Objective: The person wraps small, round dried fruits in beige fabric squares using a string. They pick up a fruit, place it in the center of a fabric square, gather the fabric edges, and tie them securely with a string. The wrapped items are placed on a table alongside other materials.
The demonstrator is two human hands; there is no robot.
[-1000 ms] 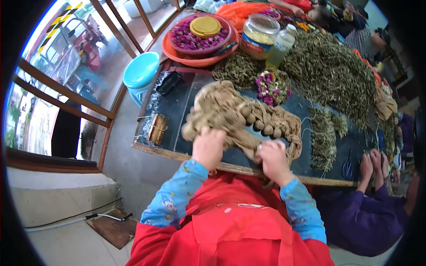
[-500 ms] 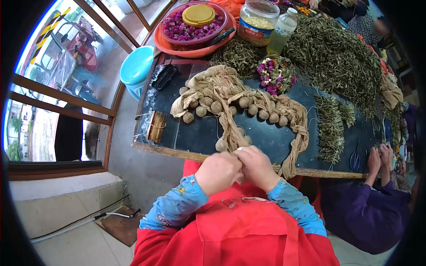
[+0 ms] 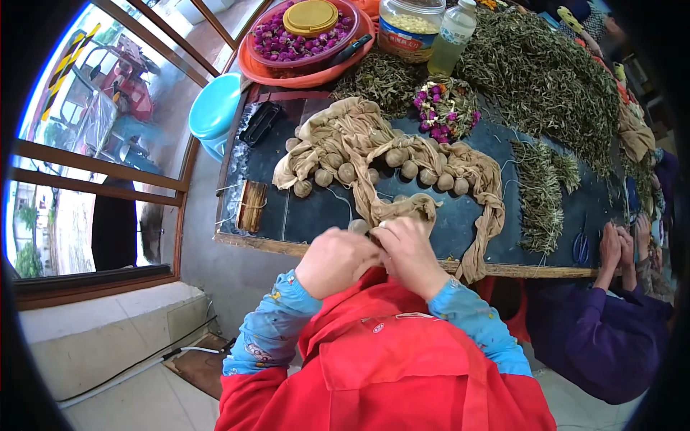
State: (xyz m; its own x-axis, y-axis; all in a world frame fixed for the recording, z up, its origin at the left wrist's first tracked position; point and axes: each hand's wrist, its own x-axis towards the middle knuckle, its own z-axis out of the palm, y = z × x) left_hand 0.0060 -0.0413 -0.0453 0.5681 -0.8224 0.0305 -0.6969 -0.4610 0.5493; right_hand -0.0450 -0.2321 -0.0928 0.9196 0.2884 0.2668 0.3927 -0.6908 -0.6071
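My left hand point(image 3: 334, 260) and my right hand point(image 3: 406, 255) meet at the table's front edge, fingers curled on a strip of beige cloth point(image 3: 402, 208); their fingertips are partly hidden. A pale round ball point(image 3: 358, 227) shows just behind my left hand. A heap of beige fabric point(image 3: 345, 122) lies beyond, with several round tan balls point(image 3: 408, 169) among its folds. A tied stick bundle point(image 3: 251, 207) lies at the left, a bundle of dried leaves point(image 3: 535, 208) at the right.
The dark table point(image 3: 309, 219) also holds purple-flower basins point(image 3: 286, 47), a jar point(image 3: 406, 36), a bottle point(image 3: 445, 50), a flower wreath point(image 3: 445, 111), a dried-leaf pile point(image 3: 539, 79) and scissors point(image 3: 581, 244). A blue stool point(image 3: 215, 104) stands left; a co-worker's hands point(image 3: 617, 244) are at the right.
Both my hands drew together at the table edge, gathering one cloth strip out of the heap. Since half a second ago they moved slightly, and the strip's upper end now bunches above them.
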